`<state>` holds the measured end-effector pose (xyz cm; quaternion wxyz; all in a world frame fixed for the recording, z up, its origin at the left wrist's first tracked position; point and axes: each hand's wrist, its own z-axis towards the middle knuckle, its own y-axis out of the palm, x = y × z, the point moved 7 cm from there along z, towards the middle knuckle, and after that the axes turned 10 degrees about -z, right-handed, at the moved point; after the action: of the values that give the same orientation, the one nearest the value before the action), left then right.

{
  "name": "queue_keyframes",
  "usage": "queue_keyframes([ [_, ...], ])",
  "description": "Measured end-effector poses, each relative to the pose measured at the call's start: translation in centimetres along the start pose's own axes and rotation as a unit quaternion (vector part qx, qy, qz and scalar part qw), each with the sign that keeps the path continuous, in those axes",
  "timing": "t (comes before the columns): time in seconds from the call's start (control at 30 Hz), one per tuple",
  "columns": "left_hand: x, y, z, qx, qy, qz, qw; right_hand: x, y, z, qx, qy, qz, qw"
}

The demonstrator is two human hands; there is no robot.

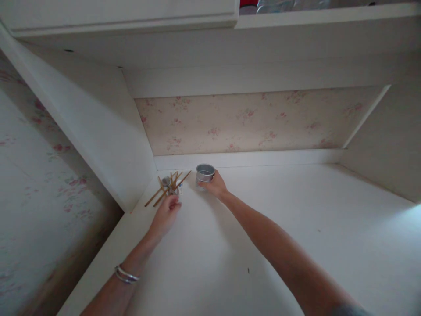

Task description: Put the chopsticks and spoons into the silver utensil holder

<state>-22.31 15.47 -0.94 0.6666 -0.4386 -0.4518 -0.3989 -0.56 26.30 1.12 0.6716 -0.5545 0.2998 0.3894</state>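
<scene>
My right hand point(216, 186) is wrapped round the right side of a small round metal tin point(205, 176), which stands upright with its open top showing. Left of it, several wooden chopsticks point(159, 196) splay out at different angles in a cluster. Among them shows a greyish metal piece, like a spoon bowl point(166, 181). My left hand point(169, 208), a silver bracelet on its wrist, has its fingers pinched together at the near end of this cluster. What those fingers hold is too small and hidden to make out.
Both hands are over a white counter point(279, 210) with a few dark specks on it. A white side panel point(98, 123) rises at the left. Overhead hangs a white cabinet point(131, 13), with clear containers point(275, 6) on its open shelf. Floral wallpaper point(246, 120) covers the back.
</scene>
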Motion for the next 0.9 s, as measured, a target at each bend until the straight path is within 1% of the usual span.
queue_keyframes([
  [0.07,-0.2,1.8,-2.0,-0.082,-0.012,-0.01,0.997,-0.3,1.6,1.4,0.01,-0.002,-0.065,0.998],
  [0.1,-0.3,2.2,-2.6,-0.098,-0.017,-0.013,0.995,-0.5,2.3,1.9,0.007,0.0,-0.087,0.996],
  [0.17,-0.6,2.5,-3.2,-0.115,-0.029,-0.012,0.993,-0.6,3.4,2.5,-0.003,0.011,-0.111,0.994],
  [0.27,-0.5,2.6,-3.3,-0.127,-0.037,0.005,0.991,-0.7,4.3,2.8,-0.016,0.021,-0.111,0.994],
  [0.37,-0.1,3.0,-3.5,-0.151,-0.03,0.019,0.988,-0.6,4.5,2.5,-0.036,0.028,-0.105,0.993],
  [0.43,-0.1,3.3,-3.7,-0.164,-0.028,0.019,0.986,-0.3,4.0,1.6,-0.046,0.03,-0.106,0.993],
  [0.5,-0.4,3.4,-3.9,-0.169,-0.033,0.018,0.985,0.3,3.1,-0.2,-0.05,0.036,-0.081,0.995],
  [0.57,-0.7,3.4,-3.9,-0.169,-0.038,0.017,0.985,1.3,1.9,-2.8,-0.06,0.052,-0.026,0.997],
  [0.67,-0.5,3.5,-3.8,-0.159,-0.04,0.018,0.986,2.7,-0.2,-8.0,-0.104,0.074,0.042,0.991],
  [0.73,0.2,4.1,-4.0,-0.15,-0.035,0.022,0.988,3.2,-1.5,-11.7,-0.141,0.077,0.059,0.985],
  [0.8,1.6,5.5,-4.8,-0.15,-0.015,0.024,0.988,3.4,-2.7,-15.1,-0.159,0.067,0.063,0.983],
  [0.83,2.5,6.6,-5.4,-0.156,-0.001,0.021,0.988,3.3,-3.3,-16.4,-0.156,0.05,0.045,0.985],
  [0.9,4.1,9.3,-7.0,-0.185,0.026,0.013,0.982,2.7,-4.0,-18.5,-0.137,-0.009,-0.029,0.99],
])
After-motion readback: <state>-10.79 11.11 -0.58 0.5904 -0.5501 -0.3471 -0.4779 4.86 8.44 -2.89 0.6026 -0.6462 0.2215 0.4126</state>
